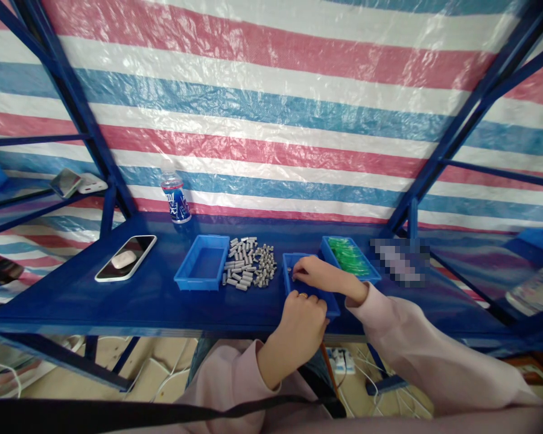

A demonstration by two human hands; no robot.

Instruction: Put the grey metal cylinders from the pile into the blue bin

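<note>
My left hand (300,322), with a ring on one finger, is closed over the near wall of a blue plastic bin (288,283). Its fingertips are hidden behind the knuckles. Reaching into the same bin from the right, my right hand (323,277) has its fingers bent together near the bin's left wall. A small silver piece shows by these fingertips; whether they pinch it is too small to tell. Left of the bin lies a loose pile of silver metal cylinders (242,265) and shorter metal pieces (265,265).
Another blue bin (202,283) stands left of the pile. A third bin (371,277), behind my right hand, holds green plastic-wrapped items (347,256). A phone (138,256) with a white earbud case (123,260) and a water bottle (176,199) are farther left. Blue frame posts flank the table.
</note>
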